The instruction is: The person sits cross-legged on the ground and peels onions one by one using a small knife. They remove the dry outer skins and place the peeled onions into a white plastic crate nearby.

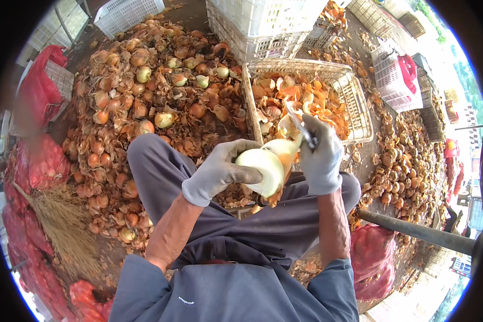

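My left hand (pixel 225 169), in a grey-coated work glove, grips a large, mostly peeled onion (pixel 265 171) above my lap. The onion's pale flesh faces left, and a flap of skin (pixel 285 149) pulls away from it towards my right hand (pixel 321 155). That gloved hand is closed around a small metal knife (pixel 300 122), its blade pointing up and left. The skin flap reaches the fingers of this hand; whether they pinch it is hard to tell. Just beyond stands a dirty plastic crate (pixel 356 106) holding onion skins (pixel 302 94).
A large heap of unpeeled onions (pixel 116 104) spreads to the left and ahead. White crates (pixel 261 20) are stacked beyond. Red mesh sacks (pixel 44 161) and a straw broom (pixel 64 225) lie at left. A pole (pixel 418 231) and more onions (pixel 402 177) are at right.
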Tool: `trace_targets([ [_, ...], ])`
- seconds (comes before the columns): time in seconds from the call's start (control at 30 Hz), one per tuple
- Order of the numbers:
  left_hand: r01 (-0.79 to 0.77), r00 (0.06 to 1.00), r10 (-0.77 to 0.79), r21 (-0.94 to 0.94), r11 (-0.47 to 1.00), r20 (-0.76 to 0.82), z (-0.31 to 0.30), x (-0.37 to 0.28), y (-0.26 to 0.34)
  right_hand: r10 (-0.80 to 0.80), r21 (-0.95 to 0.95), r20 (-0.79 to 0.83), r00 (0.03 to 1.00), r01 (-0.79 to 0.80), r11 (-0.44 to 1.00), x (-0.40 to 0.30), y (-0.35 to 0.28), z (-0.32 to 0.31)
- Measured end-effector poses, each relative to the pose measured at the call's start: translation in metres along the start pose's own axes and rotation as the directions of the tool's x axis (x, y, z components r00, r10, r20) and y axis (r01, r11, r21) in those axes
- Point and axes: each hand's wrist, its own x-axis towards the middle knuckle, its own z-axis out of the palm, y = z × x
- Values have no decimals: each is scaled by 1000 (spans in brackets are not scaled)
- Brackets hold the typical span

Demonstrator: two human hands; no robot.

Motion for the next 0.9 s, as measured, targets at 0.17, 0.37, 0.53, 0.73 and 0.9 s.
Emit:
trace_targets([
  [0.17,-178,984,176,-205,962,-28,-9,2,1,291,-23,-143,946,-297,955,-10,59,21],
  [0.37,-373,922,331,-235,897,-198,-12,11,2,448,134,-244,860,-428,894,25,78,-4],
  [0.53,-282,958,215,-480,831,-190,-14,29,-5,465,215,-332,821,-414,885,79,115,-15],
  [0.73,-246,969,202,-623,742,-142,-17,31,-12,367,378,144,919,-394,838,39,50,-4],
  [0.9,-240,971,213,-428,871,-110,-13,22,-4,88,340,175,981,-144,929,-4,-13,3],
])
